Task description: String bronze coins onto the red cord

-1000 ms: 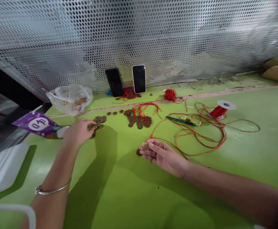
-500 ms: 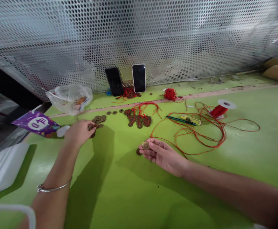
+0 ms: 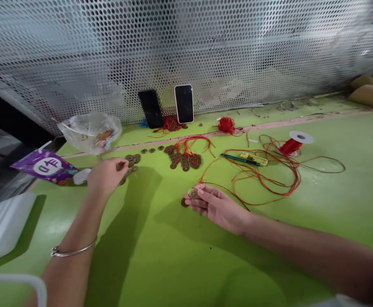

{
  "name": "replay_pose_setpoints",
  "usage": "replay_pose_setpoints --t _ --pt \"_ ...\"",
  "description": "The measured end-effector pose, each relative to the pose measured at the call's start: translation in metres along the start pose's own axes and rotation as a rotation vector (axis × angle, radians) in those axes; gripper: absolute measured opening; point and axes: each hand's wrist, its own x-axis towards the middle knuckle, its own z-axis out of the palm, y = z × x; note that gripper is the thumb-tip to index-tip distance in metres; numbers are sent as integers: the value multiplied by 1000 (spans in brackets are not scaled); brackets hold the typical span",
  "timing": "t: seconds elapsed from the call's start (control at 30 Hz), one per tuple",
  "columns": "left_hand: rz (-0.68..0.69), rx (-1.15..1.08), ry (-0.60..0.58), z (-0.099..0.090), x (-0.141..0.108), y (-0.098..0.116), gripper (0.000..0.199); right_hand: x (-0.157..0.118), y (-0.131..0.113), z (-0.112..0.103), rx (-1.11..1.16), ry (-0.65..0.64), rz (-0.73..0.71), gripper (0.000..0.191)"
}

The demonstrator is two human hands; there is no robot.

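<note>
Between the thumb and fingers of my left hand (image 3: 106,177) is a dark bronze coin (image 3: 120,166), just beside a loose pile of similar coins (image 3: 133,159) on the green table. My right hand (image 3: 220,207) pinches a brassy round coin (image 3: 193,193), its face turned up. Another darker coin (image 3: 184,202) shows right at its fingertips; whether the fingers touch it I cannot tell. Behind the hands lie several coin strings (image 3: 185,160), overlapping coins tied with red cord. A long loose red cord (image 3: 237,194) loops over the table to the right.
A spool of red thread (image 3: 292,146) stands at the right, near green pens (image 3: 242,158). Two phones (image 3: 184,104) lean on the perforated metal screen (image 3: 225,51), a red cord ball (image 3: 226,125) to their right. At left are a plastic bag (image 3: 88,132), purple packet (image 3: 45,166) and white box (image 3: 7,226).
My left hand has lifted slightly off the coin pile with a coin in its fingers. The right hand keeps its coin in nearly the same place. The view has shifted a little.
</note>
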Motion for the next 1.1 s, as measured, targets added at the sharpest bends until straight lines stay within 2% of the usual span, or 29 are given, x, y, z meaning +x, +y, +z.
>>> replay_pose_setpoints --t 0.17,0.3,0.43,0.5,0.7,0.83,0.97,1.1 --pt "-99 -131 9 5 4 11 28 -1 -1 1 5 9 0 30" --pt "-183 -235 -57 0 10 21 28 -1 -1 1 14 5 1 31" --pt "-441 -447 -197 -6 17 37 27 -1 -1 1 18 -5 0 31" --pt "-516 -516 -244 -8 20 48 28 -1 -1 0 12 -13 -2 30" --pt "-503 -718 -364 -16 24 92 27 -1 -1 -1 16 -14 3 31" --pt "-429 -809 -499 -22 22 118 22 0 0 -1 22 -3 0 31" --pt "-345 -830 -571 -23 17 134 17 1 0 -2 42 -12 0 31" --pt "-281 -826 -600 -21 14 140 15 1 0 -3 28 -21 6 32"
